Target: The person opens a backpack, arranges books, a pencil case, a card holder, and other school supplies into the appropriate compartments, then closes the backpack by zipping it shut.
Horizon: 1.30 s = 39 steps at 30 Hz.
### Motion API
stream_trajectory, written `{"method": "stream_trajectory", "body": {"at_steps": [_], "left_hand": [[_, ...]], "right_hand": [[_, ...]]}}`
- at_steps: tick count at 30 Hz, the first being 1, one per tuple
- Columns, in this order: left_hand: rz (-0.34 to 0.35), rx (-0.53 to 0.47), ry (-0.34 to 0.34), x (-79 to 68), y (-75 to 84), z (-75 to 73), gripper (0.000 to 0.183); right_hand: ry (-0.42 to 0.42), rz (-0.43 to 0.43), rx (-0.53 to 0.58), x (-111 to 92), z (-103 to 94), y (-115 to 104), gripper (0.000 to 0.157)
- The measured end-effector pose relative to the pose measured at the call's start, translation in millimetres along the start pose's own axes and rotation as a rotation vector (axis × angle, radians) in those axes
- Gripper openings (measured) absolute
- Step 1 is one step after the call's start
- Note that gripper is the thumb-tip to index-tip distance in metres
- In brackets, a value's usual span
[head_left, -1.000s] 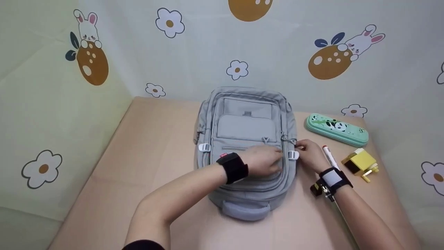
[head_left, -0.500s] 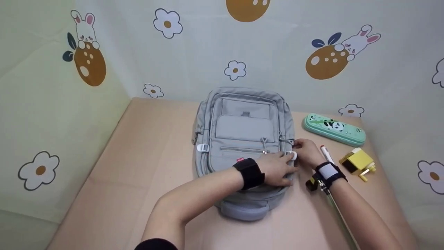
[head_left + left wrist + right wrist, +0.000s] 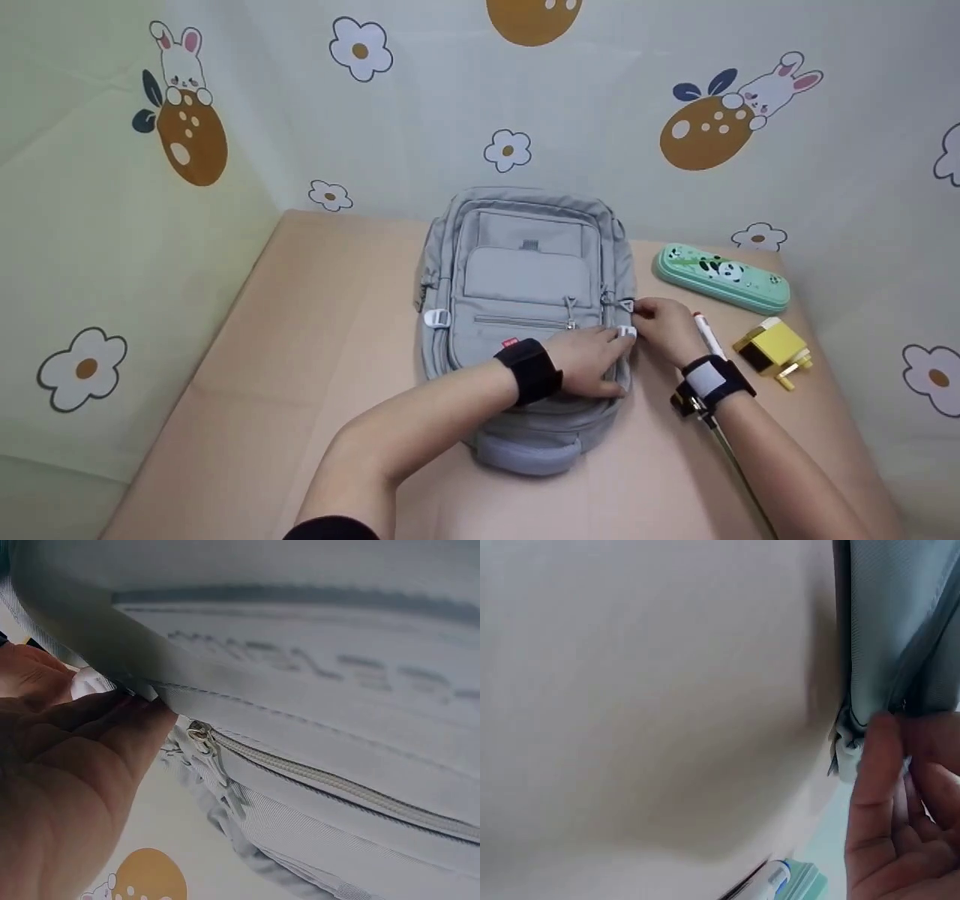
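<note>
A grey backpack (image 3: 529,274) lies on its back on the table, its padded top handle (image 3: 529,455) toward me. My left hand (image 3: 589,364) rests on its right side with fingers extended, near the white strap buckle (image 3: 626,331). In the left wrist view, those fingers press on the fabric edge beside a zipper (image 3: 322,776). My right hand (image 3: 667,330) is at the bag's right side, thumb and index finger pinched at a side zipper (image 3: 922,652). The pinched part, seemingly a zipper pull, is mostly hidden by the fingertips. A triangular pull (image 3: 626,306) shows just left of them.
Right of the bag lie a green panda pencil case (image 3: 724,277), a white marker with a red end (image 3: 707,334) and a yellow pencil sharpener with a crank (image 3: 772,349). Patterned cloth (image 3: 420,97) hangs behind the table (image 3: 315,337).
My left hand has shifted right from the front pocket to the bag's right edge, its fingers straightening, then drawn slightly back left. My right hand has stayed nearly in place.
</note>
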<state>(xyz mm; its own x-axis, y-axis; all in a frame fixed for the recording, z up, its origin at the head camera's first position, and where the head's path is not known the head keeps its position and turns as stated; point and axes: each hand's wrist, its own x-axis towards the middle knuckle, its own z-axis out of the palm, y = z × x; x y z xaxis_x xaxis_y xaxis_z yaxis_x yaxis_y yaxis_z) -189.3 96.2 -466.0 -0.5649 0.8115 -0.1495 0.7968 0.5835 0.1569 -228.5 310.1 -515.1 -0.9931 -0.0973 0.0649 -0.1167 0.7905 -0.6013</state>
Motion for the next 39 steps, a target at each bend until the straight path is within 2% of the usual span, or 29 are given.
{"method": "stream_trajectory", "body": {"at_steps": [3, 9, 22, 27, 35, 39], "left_hand": [[-0.034, 0.015, -0.014, 0.8, 0.2, 0.9, 0.085], [-0.106, 0.010, -0.044, 0.0, -2.3, 3.8, 0.092], [-0.143, -0.024, -0.051, -2.0, -3.4, 4.4, 0.091], [-0.143, -0.035, -0.050, -2.4, -3.8, 5.2, 0.091], [-0.142, -0.039, -0.049, -1.8, -4.0, 7.3, 0.092], [-0.141, -0.041, -0.043, -2.3, -3.7, 7.4, 0.092]], "right_hand": [[0.028, -0.005, -0.005, -1.8, -1.8, 2.0, 0.020], [0.068, -0.078, -0.089, -7.9, -9.3, 6.7, 0.012], [0.092, -0.189, -0.182, -24.6, -17.2, 11.4, 0.006], [0.062, -0.171, -0.190, -29.0, -20.2, 7.8, 0.006], [-0.043, -0.135, -0.201, -40.0, -27.8, -0.9, 0.006], [-0.057, -0.141, -0.200, -43.2, -29.0, -4.1, 0.006]]}}
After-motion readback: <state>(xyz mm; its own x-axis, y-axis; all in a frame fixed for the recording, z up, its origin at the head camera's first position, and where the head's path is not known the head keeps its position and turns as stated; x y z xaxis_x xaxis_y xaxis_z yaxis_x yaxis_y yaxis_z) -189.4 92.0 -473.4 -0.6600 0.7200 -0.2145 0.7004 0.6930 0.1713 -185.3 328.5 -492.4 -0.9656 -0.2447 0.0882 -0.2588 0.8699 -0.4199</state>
